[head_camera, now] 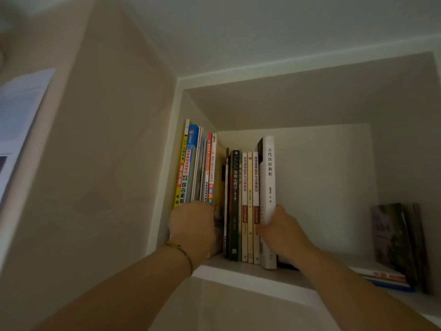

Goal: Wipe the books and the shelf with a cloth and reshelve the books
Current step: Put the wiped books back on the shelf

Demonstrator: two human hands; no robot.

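- Two hands bracket a row of upright books (238, 201) in the head view, at the left end of a white shelf (250, 281) high in a wall niche.
- Left hand (194, 226) presses against the tall, colourful books at the far-left side; its fingers are hidden behind the knuckles, so I cannot tell whether they grip or only push.
- Right hand (281, 229) holds the thick white book (267, 187) at the row's right end, thumb on its right side and the other fingers across the spines, closed around it.
- No cloth shows anywhere, so whether any wiping is done cannot be told.
- By my reading, this looks like either squaring up the reshelved row or taking hold to lift it out; the frame does not settle which.
- Several more books (396, 244) lean and lie flat at the shelf's right end, well apart from the row, likely still to be handled.
- Spines in the row stand upright and packed close, white book tallest of the right group.
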